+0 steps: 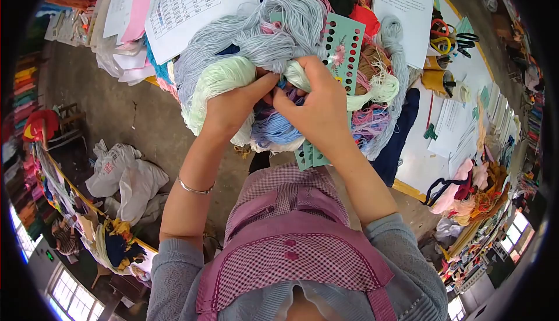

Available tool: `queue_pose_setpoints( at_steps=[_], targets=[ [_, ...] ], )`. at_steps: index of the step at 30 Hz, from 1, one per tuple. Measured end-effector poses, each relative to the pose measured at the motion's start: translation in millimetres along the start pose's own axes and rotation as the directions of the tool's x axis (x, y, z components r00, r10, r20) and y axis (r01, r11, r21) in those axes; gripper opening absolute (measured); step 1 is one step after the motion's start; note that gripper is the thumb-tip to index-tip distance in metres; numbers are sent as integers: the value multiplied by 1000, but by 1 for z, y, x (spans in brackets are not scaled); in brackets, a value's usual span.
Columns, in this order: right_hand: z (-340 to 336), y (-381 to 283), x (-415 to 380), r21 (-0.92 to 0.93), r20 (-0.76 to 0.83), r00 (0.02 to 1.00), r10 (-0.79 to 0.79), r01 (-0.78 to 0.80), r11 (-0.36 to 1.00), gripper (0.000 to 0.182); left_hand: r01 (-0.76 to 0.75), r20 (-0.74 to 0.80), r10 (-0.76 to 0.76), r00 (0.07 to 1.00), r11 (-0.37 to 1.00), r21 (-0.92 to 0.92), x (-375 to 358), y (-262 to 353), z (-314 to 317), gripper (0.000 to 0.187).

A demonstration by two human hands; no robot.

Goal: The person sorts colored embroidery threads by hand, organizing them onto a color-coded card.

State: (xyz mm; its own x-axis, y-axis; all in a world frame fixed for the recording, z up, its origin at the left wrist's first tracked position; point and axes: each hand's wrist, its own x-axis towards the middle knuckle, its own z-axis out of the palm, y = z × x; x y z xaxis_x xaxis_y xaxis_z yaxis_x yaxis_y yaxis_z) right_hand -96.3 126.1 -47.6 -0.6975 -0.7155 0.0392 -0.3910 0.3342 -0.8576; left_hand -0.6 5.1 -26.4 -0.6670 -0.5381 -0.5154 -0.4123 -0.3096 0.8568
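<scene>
Both of my hands meet over a heap of yarn at the table's near edge. My left hand (236, 104) is closed around a thick pale green yarn skein (224, 77), which bulges out beside it. Just to its right, my right hand (319, 103) is closed on a narrower pale green part of the yarn (297, 75); its fingertips are partly hidden. Behind both hands lies a large light grey-blue yarn bundle (262, 33). Blue yarn (276, 128) hangs below them. A green card with punched holes (348, 44) leans in the heap right of my right hand.
Printed sheets (192, 6) lie at the back left, with more paper (403, 15) at the back right. Black-handled scissors (466, 43) and yellow thread cones (438, 81) stand on the right of the table. White plastic bags (131, 178) rest on the floor at left.
</scene>
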Motion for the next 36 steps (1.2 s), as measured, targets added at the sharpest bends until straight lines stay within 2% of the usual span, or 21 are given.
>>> queue_pose_setpoints(
  at_steps=[2, 5, 7, 8, 9, 11, 16, 18, 20, 21, 22, 23, 25, 26, 27, 29, 30, 31, 33, 34, 36],
  targets=[
    [1, -5, 2, 7, -31, 999, 16, -16, 1000, 42, -70, -69, 64, 996, 994, -86, 2, -10, 5, 11],
    [-1, -6, 6, 24, -54, 998, 40, -39, 999, 43, -169, -90, 169, 982, 986, 6, -1, -11, 4, 12],
    [-7, -5, 7, 37, -49, 997, 54, -52, 998, 44, -107, -125, 116, 985, 992, 73, -7, -9, -14, 14],
    [-11, -6, 8, 46, -18, 997, 78, -77, 996, 43, -13, -197, 19, 980, 999, 31, -10, -10, -26, 18],
    [-14, -6, 8, 56, 11, 994, 105, -105, 993, 42, -15, -189, 22, 982, 999, 40, -10, -8, -34, 18],
    [-12, -5, 7, 79, 19, 994, 103, -105, 991, 42, -26, -37, 19, 999, 978, -206, -14, -7, -44, 21],
    [-12, 0, 6, 98, -28, 999, 28, -25, 995, 42, -7, -46, 7, 999, 1000, 1, -11, -4, -29, 18],
    [-21, -1, 6, 215, 92, 995, 47, -66, 975, 37, -57, -92, 34, 995, 964, -260, -17, -3, -28, 18],
    [-19, 13, 10, 238, 99, 995, -25, 0, 971, 34, -34, -71, 15, 997, 963, -266, -16, -5, -35, 20],
    [-18, 19, 12, 257, 105, 990, -92, 62, 964, 32, 41, 190, 43, 981, 908, -417, -13, -4, -37, 24],
    [-18, 22, 12, 273, 105, 992, -76, 45, 961, 28, 157, 434, 108, 895, 832, -532, -11, -4, -37, 29],
    [-19, 19, 13, 270, 100, 992, -73, 43, 962, 28, 178, 455, 53, 889, 875, -449, -15, 5, -32, 39],
    [-25, 9, 14, 145, 152, 987, -56, 34, 989, 30, 120, 460, -78, 884, 991, -61, -15, 30, -16, 43],
    [-27, 4, 14, 45, 116, 992, -54, 49, 998, 33, 104, 425, -169, 889, 980, 172, -13, 38, -7, 39],
    [-25, 4, 14, 46, 123, 991, -53, 48, 998, 33, 110, 421, -172, 891, 980, 168, -9, 29, -2, 39],
    [-22, 8, 17, 19, -3, 965, -260, 260, 965, 36, -116, 400, 39, 916, 979, 169, 1, 9, 4, 34],
    [-26, 8, 19, -10, 99, 960, -262, 264, 964, 37, -71, 387, -5, 922, 981, 183, 4, 6, 1, 24],
    [-27, 14, 22, -11, 107, 959, -262, 265, 964, 37, -68, 383, -5, 924, 982, 176, 6, 4, -1, 24],
    [-27, 26, 32, 327, 310, 920, -240, 134, 936, 35, 15, 367, -91, 926, 979, 204, 7, 16, -1, 19],
    [-36, 27, 34, 481, 458, 872, -171, -81, 873, 28, 9, 341, -96, 935, 968, 250, 2, 29, -3, 22],
    [-42, 36, 42, 415, 504, 820, -271, 46, 909, 25, 41, 302, -10, 953, 995, -96, -5, 14, -32, 25]
  ],
)
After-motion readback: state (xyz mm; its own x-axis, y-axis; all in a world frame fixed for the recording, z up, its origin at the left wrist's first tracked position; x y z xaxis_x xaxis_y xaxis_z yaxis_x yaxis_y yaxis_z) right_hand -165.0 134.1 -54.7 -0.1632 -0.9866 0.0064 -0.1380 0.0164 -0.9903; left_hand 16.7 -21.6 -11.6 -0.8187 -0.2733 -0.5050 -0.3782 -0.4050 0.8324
